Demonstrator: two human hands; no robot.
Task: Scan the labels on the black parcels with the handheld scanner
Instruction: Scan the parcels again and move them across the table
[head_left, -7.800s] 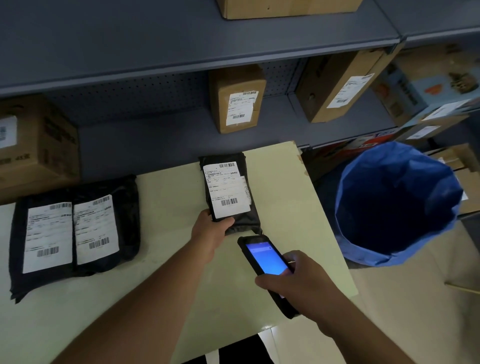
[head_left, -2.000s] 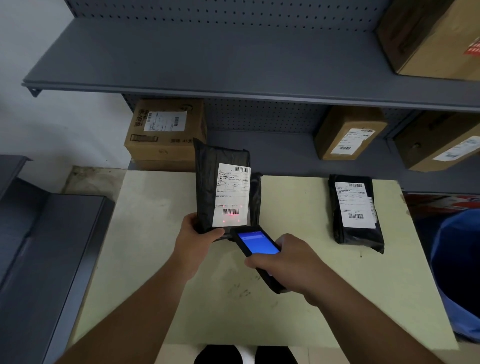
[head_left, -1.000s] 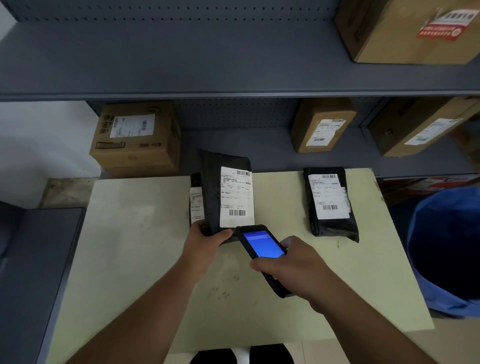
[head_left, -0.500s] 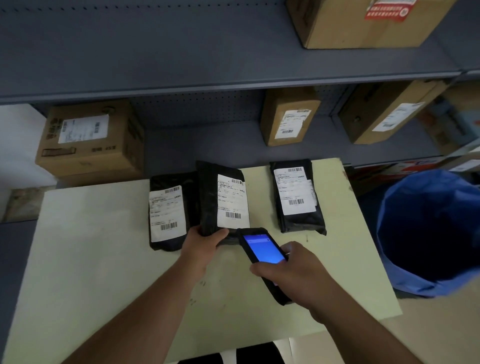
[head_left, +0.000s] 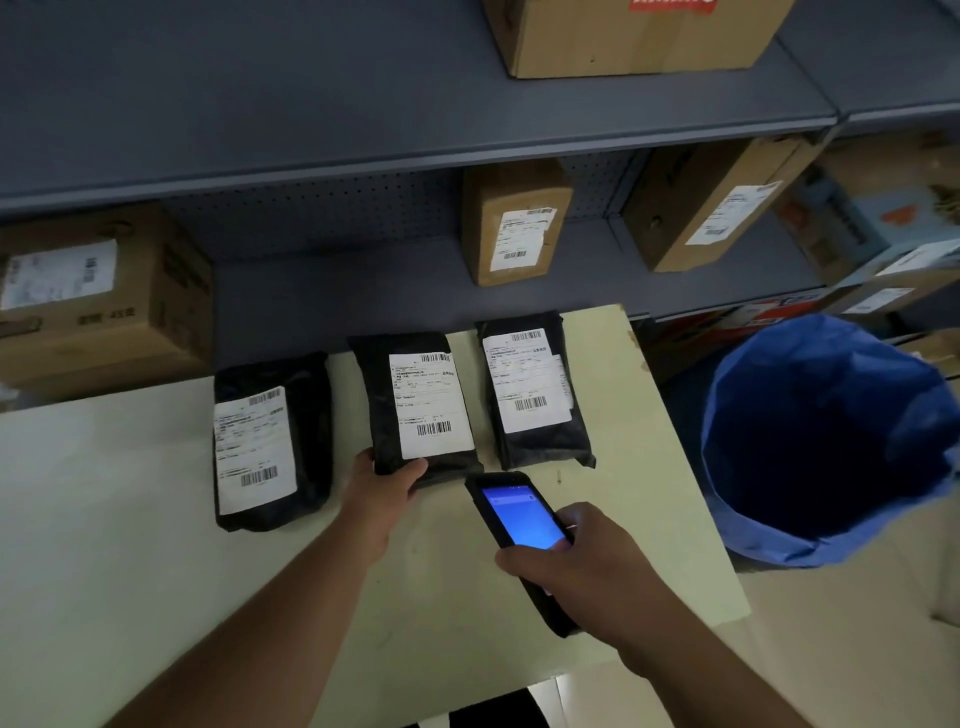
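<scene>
Three black parcels with white barcode labels lie in a row on the pale table. My left hand grips the near edge of the middle parcel, which lies nearly flat, label up. The left parcel and the right parcel rest untouched on either side. My right hand holds the black handheld scanner, its blue screen lit and its head just below the middle parcel's near edge.
Grey shelving behind the table carries several labelled cardboard boxes. A bin lined with a blue bag stands right of the table. The table's right edge runs close to the right parcel.
The middle parcel, held upright under the scanner's red light two seconds ago, has been lowered between the other two. The scanner stays in my right hand, and the view has swung right.
</scene>
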